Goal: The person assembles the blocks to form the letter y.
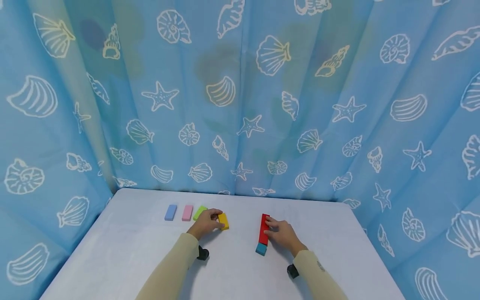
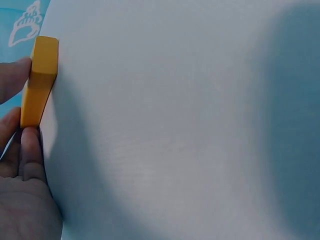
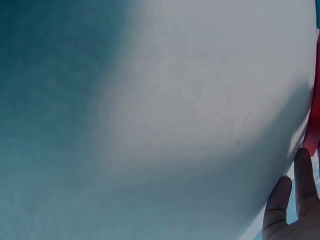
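Note:
In the head view, my left hand (image 1: 207,222) pinches a yellow block (image 1: 223,221) between thumb and fingertips. The left wrist view shows that yellow block (image 2: 42,60) standing on its narrow edge, close to the white tabletop. My right hand (image 1: 283,234) touches a long red piece (image 1: 263,231) from its right side, fingers spread. Whether the red is one block or two in line, I cannot tell. A teal block (image 1: 261,249) adjoins its near end. In the right wrist view, straight fingers (image 3: 303,175) reach the end of the red piece (image 3: 313,122); the thumb is hidden.
Left of my left hand lie a blue block (image 1: 170,212), a pink block (image 1: 187,213) and a light green block (image 1: 200,211), the last partly behind the hand. A white tabletop (image 1: 150,246) bears everything. A blue shell-patterned curtain (image 1: 240,104) surrounds its back and sides.

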`<state>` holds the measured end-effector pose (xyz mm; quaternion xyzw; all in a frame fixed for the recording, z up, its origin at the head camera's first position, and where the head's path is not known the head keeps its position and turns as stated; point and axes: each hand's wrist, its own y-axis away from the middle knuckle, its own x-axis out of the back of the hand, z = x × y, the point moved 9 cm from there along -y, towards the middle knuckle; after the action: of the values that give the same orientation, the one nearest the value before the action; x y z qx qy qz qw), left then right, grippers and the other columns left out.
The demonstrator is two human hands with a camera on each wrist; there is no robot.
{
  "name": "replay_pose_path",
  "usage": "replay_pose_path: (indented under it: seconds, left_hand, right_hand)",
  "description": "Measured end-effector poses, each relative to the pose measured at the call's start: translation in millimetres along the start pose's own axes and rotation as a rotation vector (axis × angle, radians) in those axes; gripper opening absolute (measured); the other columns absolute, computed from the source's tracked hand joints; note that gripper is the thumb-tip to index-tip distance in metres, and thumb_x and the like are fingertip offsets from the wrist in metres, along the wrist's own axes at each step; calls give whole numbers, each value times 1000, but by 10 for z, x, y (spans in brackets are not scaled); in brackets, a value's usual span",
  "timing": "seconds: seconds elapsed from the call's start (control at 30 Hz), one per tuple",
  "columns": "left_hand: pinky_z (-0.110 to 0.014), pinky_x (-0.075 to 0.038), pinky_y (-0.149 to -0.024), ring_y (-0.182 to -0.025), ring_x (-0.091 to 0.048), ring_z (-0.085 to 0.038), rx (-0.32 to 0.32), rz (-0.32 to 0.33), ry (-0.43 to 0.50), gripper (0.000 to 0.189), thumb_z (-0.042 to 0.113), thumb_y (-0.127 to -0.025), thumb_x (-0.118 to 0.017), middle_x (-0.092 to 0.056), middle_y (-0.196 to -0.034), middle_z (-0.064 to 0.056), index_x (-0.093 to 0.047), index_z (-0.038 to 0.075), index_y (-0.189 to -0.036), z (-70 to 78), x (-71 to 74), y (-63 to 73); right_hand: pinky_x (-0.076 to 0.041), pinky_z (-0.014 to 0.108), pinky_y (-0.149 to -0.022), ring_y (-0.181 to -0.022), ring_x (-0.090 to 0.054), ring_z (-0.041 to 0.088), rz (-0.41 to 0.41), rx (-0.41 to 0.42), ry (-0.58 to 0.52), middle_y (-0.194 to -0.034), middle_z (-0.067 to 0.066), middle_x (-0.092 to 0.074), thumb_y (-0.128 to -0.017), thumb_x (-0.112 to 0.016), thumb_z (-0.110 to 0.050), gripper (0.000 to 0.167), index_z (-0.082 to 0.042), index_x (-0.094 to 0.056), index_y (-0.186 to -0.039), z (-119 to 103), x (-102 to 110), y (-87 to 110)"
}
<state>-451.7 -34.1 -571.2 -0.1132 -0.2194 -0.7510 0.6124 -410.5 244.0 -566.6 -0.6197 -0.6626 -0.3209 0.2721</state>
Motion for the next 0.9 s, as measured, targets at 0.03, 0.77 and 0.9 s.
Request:
replay_pose_path:
  seconds: [0.03, 0.77, 0.9]
  left_hand:
    - [-42, -49, -103, -105, -56, -23, 0, 1, -1, 46, 11, -83, -79, -63, -123, -10, -64, 7, -126, -8, -8, 7]
    - [-44, -49, -103, -104, -56, -26, -57, 87, -137, 47, 15, -79, -83, -62, -119, -13, -65, 4, -121, 108, -189, 4]
    - [-41, -50, -99, -98, -55, -24, -63, 84, -157, 47, 17, -79, -83, -62, -114, -12, -66, 4, -121, 128, -220, 8]
  right_hand:
    - [-50, 53, -98, -139, -41, 42, -3, 0, -5, -149, 4, -52, -89, -74, -24, 51, -17, -60, -137, 11, -13, 9]
    - [-47, 56, -102, -140, -38, 41, 0, -15, -41, -150, 4, -50, -90, -72, -22, 50, -17, -59, -138, 19, -5, 36]
    - [-48, 55, -101, -141, -38, 41, -6, -11, -31, -150, 4, -50, -90, -72, -23, 50, -17, -58, -138, 17, -8, 19]
